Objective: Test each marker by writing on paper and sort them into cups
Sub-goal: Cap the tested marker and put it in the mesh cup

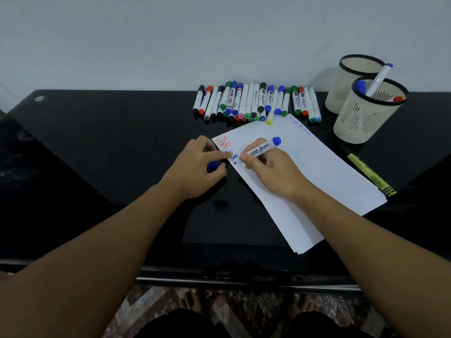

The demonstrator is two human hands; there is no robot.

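Marker row (256, 102) (maybe capped) behind paper (305, 167)

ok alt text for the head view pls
A right hand writes in blue with a whiteboard marker on white paper; the left hand steadies the sheet, gripping the blue cap. Behind: a marker row, two mesh cups.

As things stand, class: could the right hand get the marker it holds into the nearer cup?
Probably yes. The right hand grips the blue marker over the paper; the nearer cup stands open-topped up and to its right, with nothing between. Three markers already inside leave room.
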